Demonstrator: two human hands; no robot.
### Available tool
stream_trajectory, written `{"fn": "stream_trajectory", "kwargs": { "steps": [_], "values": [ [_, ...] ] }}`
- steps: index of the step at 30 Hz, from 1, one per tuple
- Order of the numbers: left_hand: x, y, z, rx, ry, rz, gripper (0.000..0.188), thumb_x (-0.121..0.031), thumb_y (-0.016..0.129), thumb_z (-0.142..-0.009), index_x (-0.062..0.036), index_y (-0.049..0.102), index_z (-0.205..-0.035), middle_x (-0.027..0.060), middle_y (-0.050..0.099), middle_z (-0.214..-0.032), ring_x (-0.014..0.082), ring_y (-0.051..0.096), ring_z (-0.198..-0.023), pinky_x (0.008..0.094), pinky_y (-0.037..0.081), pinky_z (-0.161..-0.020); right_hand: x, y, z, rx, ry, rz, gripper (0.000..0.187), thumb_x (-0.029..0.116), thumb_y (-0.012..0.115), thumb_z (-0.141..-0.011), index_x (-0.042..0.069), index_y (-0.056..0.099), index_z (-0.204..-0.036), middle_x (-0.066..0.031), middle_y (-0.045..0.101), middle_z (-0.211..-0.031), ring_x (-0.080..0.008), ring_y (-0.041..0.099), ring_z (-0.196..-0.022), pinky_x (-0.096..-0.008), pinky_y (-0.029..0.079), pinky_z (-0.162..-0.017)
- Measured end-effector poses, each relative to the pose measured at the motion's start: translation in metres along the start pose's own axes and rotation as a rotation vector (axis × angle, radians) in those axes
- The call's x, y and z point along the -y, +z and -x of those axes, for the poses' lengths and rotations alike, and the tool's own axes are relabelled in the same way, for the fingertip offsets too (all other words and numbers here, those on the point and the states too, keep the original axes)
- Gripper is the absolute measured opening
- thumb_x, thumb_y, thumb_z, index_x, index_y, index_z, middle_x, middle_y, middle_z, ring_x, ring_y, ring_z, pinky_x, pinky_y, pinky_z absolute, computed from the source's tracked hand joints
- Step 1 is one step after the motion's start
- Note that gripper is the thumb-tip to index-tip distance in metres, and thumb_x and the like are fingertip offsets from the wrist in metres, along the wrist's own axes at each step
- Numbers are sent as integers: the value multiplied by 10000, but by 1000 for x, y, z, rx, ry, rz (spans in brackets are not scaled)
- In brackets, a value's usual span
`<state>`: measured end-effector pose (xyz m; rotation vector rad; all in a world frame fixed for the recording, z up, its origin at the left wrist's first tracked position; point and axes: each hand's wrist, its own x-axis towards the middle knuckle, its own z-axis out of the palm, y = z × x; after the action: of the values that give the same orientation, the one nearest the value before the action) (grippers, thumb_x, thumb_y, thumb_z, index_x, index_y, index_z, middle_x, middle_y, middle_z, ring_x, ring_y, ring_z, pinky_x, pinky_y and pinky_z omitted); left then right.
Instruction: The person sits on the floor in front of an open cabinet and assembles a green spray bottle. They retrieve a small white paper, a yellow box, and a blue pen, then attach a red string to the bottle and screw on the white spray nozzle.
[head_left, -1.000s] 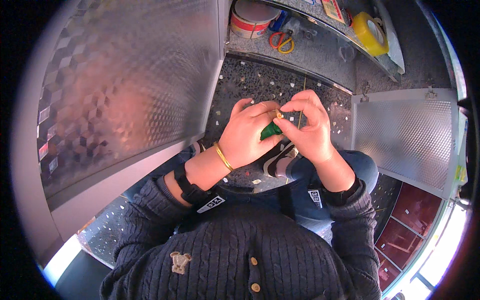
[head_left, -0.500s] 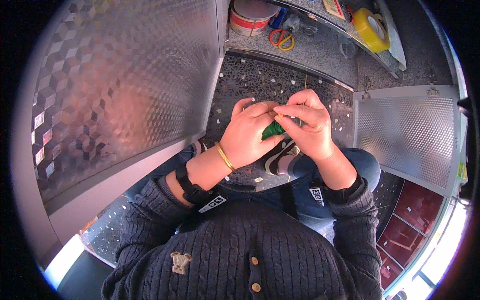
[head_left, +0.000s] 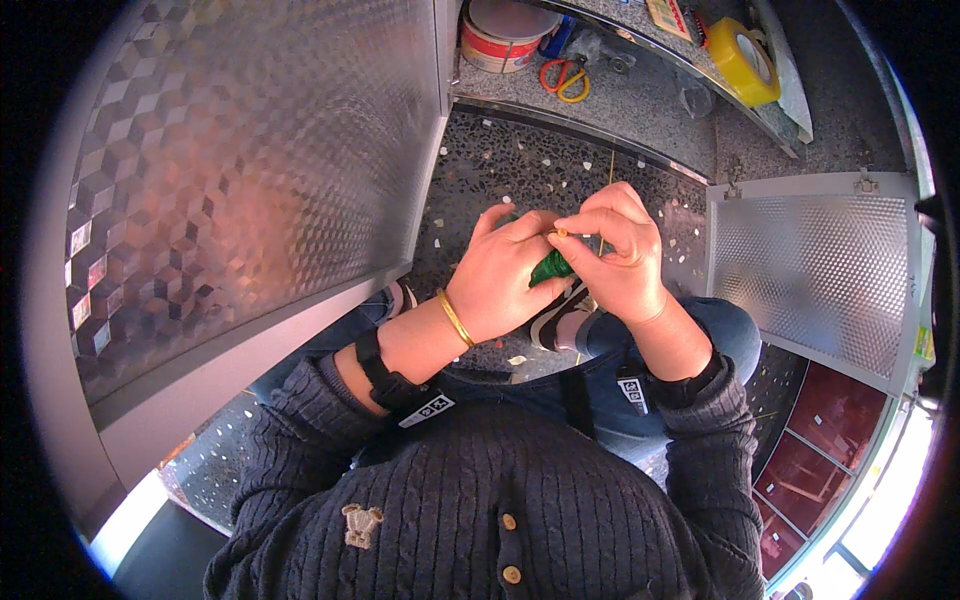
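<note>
My left hand [head_left: 502, 268] is closed round a shiny green thing [head_left: 550, 267] that looks ridged or wound. Most of it lies hidden behind my fingers, and I cannot tell its kind. Thumb and index finger of my right hand [head_left: 622, 245] pinch a tiny yellowish piece [head_left: 562, 233] just above the green thing. Whether the piece is joined to it cannot be made out. A gold bangle [head_left: 453, 318] circles my left wrist, and both wrists carry dark straps.
Beyond my hands is a speckled dark floor [head_left: 500, 150]. Open patterned cabinet doors stand left [head_left: 270, 170] and right [head_left: 815, 270]. The shelf ahead holds a round tub [head_left: 497, 50], red-and-yellow-handled scissors [head_left: 566, 78] and a yellow tape roll [head_left: 742, 62]. My shoe [head_left: 552, 322] shows below.
My left hand has turned slightly round the green thing, which has shifted a little to the right. The right hand's pinch stays nearly in place.
</note>
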<state>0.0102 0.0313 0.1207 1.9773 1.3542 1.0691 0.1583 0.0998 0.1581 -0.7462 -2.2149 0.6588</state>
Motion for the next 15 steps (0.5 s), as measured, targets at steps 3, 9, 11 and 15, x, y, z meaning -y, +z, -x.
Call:
{"fn": "stream_trajectory", "kwargs": {
  "steps": [3, 9, 11, 15],
  "values": [
    [-1, 1, 1, 4, 4, -1, 386, -191, 694, -653, -36, 574, -986, 106, 564, -1046, 281, 525, -999, 449, 324, -944, 0, 1, 1, -9, 18, -9, 176, 18, 736, -598, 58, 608, -712, -62, 540, -719, -220, 522, -692, -307, 421, -605],
    [0, 4, 1, -21, 24, 7, 387, -188, 693, -661, -35, 567, -994, 111, 559, -1054, 290, 521, -1002, 426, 337, -945, 2, 1, 2, -31, 80, -37, 172, 36, 736, -603, 55, 598, -703, -75, 536, -716, -239, 522, -692, -322, 424, -616],
    [2, 4, 1, -35, 36, 27, 384, -187, 691, -665, -35, 567, -995, 113, 555, -1058, 294, 518, -1004, 416, 348, -941, 3, -1, 0, -4, 72, -59, 181, 23, 735, -601, 52, 604, -723, -75, 539, -728, -228, 525, -698, -313, 425, -617],
    [3, 2, 1, -15, 58, 18, 369, -194, 685, -676, -38, 567, -989, 117, 550, -1074, 305, 513, -1009, 418, 354, -941, 2, -10, -5, 130, 61, -142, 215, -11, 723, -603, 46, 631, -789, -71, 552, -762, -198, 540, -720, -286, 427, -622]
  ]
}}
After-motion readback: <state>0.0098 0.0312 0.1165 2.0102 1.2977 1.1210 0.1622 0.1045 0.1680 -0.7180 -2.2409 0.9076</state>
